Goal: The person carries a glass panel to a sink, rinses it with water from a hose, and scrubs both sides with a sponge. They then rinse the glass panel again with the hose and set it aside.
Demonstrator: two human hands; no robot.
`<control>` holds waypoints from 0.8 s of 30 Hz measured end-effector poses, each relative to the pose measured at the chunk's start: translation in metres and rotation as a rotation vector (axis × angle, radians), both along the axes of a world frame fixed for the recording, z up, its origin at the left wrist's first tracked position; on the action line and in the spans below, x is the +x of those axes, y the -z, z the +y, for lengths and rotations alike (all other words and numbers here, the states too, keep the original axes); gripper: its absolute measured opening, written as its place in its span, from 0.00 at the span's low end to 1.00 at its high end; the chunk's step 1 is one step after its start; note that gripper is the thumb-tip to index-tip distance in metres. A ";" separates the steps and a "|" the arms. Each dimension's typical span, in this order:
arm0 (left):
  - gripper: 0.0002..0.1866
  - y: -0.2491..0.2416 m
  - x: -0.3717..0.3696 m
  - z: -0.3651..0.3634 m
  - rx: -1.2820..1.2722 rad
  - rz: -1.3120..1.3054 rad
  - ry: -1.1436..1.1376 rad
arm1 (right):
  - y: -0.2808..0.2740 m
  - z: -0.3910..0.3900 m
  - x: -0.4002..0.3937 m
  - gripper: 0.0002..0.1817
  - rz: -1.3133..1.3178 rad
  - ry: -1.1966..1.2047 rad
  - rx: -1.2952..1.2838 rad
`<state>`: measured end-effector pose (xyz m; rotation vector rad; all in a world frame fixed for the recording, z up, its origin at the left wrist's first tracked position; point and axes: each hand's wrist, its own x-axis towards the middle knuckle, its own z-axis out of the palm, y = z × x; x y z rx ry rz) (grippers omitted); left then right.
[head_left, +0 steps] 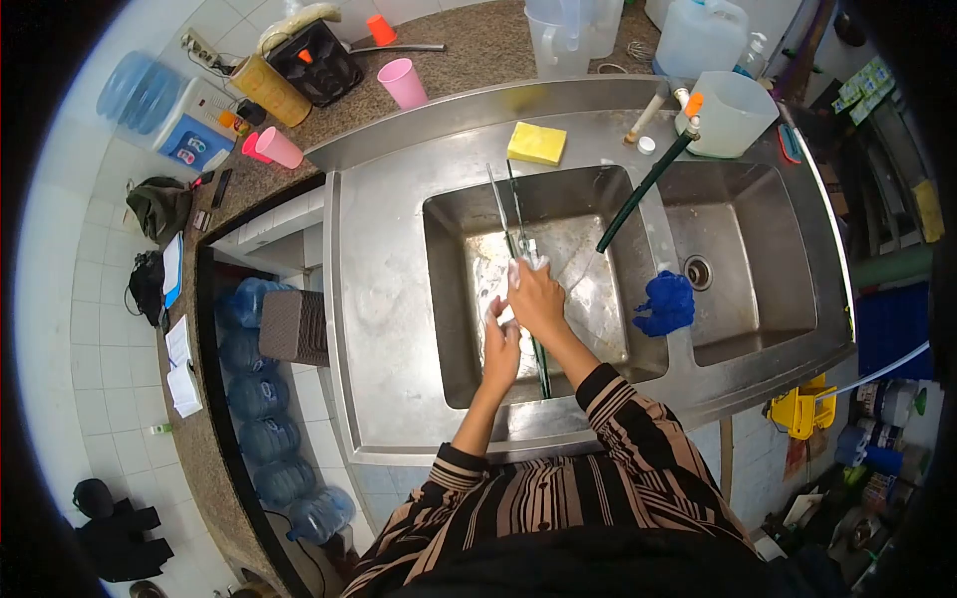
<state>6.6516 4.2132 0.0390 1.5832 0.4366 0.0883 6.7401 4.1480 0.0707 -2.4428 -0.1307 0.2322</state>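
Note:
Over the left basin of a steel sink (384, 299), my right hand (538, 297) is closed round a white, sudsy cloth or sponge (533, 257) pressed against thin dark green rods (542, 371). The rods run from the basin's near edge up past its far edge, where their upper ends (496, 194) lie apart. Just left of and below it, my left hand (500, 347) has its fingers curled beside the rods, by a patch of white foam; what it grips, if anything, is hidden. White suds lie on the basin floor.
A yellow sponge (536, 144) lies behind the basin. A dark green hose (648, 189) hangs from the tap into the left basin. A blue cloth (665, 303) drapes over the divider. Pink cups (402, 84) and pitchers (558, 40) stand on the back counter.

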 end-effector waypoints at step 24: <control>0.23 -0.011 -0.014 0.014 0.553 0.002 0.218 | 0.016 -0.020 0.006 0.24 -0.073 0.014 0.016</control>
